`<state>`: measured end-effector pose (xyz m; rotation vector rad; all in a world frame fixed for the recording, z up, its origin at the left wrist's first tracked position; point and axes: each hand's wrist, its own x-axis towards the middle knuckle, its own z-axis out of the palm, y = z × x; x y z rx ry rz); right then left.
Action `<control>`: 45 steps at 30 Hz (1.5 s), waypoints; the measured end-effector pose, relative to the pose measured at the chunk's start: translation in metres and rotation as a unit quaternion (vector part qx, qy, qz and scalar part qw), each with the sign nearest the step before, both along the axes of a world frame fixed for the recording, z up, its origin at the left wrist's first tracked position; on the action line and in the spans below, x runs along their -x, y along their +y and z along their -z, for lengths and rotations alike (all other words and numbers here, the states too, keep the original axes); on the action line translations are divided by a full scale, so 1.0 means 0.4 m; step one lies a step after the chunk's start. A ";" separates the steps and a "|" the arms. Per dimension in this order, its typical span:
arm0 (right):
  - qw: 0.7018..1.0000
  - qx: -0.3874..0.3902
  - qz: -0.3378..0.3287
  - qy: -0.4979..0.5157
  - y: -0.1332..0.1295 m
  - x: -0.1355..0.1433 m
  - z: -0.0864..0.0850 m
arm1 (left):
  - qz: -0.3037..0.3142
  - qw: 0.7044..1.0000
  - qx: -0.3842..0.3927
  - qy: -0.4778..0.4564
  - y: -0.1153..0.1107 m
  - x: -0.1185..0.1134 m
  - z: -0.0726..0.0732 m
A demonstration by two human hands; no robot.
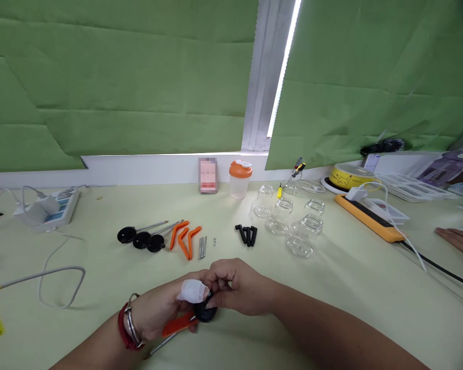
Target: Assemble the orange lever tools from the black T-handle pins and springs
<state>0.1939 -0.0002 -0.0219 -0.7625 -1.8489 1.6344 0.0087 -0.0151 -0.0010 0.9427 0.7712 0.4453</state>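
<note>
Left hand (160, 307) and right hand (241, 288) both clamped on a black round cap (204, 312) above the near part of the pale table (231, 347).
A metal rod (161, 347) and an orange handle (177, 325) show beneath the left hand, which wears a white fingertip wrapping (193, 291); the right thumb presses the cap's edge, and whether those fingers also pinch something small is hidden. Beyond, left to right, lie three black caps with rods (142, 240), three bent orange handles (182, 243), slim metal pins (202, 248), tiny pieces (215, 242) and three black angled parts (248, 236). Clear glass jars (299, 247) stand farther right, with an orange power strip (370, 220) beside them and another person's hand (460, 240) past that. Behind stands an orange-lidded shaker bottle (239, 184); green coverings (119, 77) hang at the back.
</note>
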 end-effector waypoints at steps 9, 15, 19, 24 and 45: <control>1.000 0.000 0.005 -0.001 0.000 0.002 0.007 | 0.004 1.000 0.002 -0.005 0.002 0.002 0.006; 1.000 -0.003 0.014 -0.008 -0.001 0.003 0.000 | -0.008 1.000 0.011 0.011 -0.001 -0.003 -0.004; 1.000 0.011 0.010 -0.013 0.000 0.000 0.003 | -0.019 1.000 0.009 0.014 -0.002 -0.005 -0.006; 1.000 -0.014 -0.002 -0.006 0.006 -0.003 0.008 | -0.009 1.000 0.001 0.006 -0.001 -0.004 0.000; 0.999 -0.023 0.010 -0.025 0.007 -0.005 0.010 | 0.010 1.000 -0.023 0.006 0.001 -0.001 0.006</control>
